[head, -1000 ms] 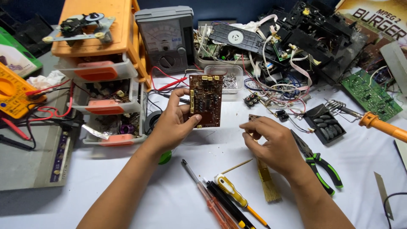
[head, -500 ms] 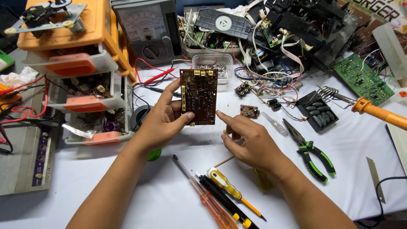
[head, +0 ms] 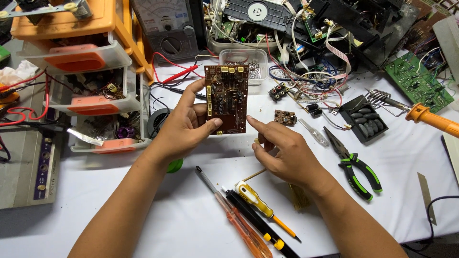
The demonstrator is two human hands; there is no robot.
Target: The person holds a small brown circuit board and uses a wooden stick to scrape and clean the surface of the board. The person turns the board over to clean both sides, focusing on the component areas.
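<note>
While left hand (head: 184, 128) grips brown circuit board (head: 226, 98), right hand (head: 282, 150) points beside it.

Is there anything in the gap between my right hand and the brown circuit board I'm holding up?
Nothing visible. The right hand points its index finger at the brown circuit board, held in the left hand, with only bare white table behind the gap.

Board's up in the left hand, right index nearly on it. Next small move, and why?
Probably bring the right hand the last bit in so its index fingertip lands on the brown circuit board. The left hand holds the board upright by its left edge, component side to the camera, and the finger points at its lower right corner, just short of contact. The right hand holds no tool.
</note>
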